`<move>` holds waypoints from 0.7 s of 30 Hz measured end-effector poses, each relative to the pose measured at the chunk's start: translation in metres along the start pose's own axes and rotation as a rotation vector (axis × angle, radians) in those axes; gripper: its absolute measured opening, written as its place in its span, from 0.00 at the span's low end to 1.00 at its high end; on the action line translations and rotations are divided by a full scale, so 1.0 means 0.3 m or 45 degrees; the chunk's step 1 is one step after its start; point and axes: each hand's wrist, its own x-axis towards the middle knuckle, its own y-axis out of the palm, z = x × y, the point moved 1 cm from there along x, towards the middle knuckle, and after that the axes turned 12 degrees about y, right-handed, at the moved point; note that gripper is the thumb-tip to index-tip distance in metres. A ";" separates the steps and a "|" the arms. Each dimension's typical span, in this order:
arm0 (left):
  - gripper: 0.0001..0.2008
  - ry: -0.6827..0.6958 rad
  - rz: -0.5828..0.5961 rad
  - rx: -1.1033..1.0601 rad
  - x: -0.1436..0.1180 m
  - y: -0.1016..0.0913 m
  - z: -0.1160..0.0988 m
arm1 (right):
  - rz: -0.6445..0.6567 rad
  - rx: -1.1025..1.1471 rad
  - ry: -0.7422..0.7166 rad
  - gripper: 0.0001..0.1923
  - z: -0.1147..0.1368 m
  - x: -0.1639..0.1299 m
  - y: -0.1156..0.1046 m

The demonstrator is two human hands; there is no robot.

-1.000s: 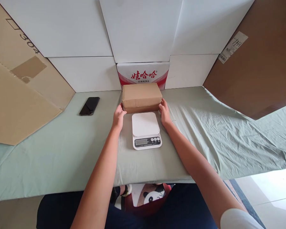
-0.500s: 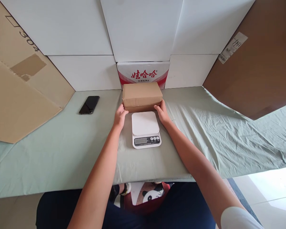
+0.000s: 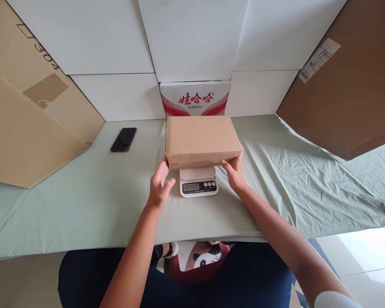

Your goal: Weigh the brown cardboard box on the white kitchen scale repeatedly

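A brown cardboard box (image 3: 202, 134) is between my two hands, covering the rear of a white kitchen scale (image 3: 199, 188). Whether it rests on the weighing plate or hangs just above it, I cannot tell. My left hand (image 3: 161, 184) supports the box's front left corner with its fingers, the thumb standing off to the side. At the front right corner, my right hand (image 3: 235, 173) grips with its thumb on the front face and its fingers partly hidden along the side. The scale's display and buttons face me, the display looking blank.
A black smartphone (image 3: 123, 140) lies on the green cloth (image 3: 115, 205) to the left. Behind stands a red and white printed carton (image 3: 195, 99) against white panels (image 3: 192, 38). Large cardboard sheets (image 3: 41, 115) flank the left, and a brown one (image 3: 356, 94) the right.
The cardboard box has come up and toward me, from behind the scale to over its plate. Both hands moved with it, and my left thumb has come off the box.
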 end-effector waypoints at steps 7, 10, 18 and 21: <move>0.33 -0.052 -0.109 0.025 -0.080 -0.016 -0.013 | -0.011 -0.037 0.004 0.47 -0.017 -0.069 0.022; 0.33 -0.068 -0.175 0.042 -0.121 -0.023 -0.011 | -0.002 -0.085 -0.003 0.44 -0.014 -0.079 0.023; 0.36 -0.099 -0.135 0.062 -0.132 -0.016 -0.014 | -0.023 -0.131 0.002 0.40 0.008 -0.085 0.017; 0.37 -0.102 -0.127 0.060 -0.122 -0.014 -0.014 | -0.026 -0.134 0.005 0.38 0.008 -0.078 0.014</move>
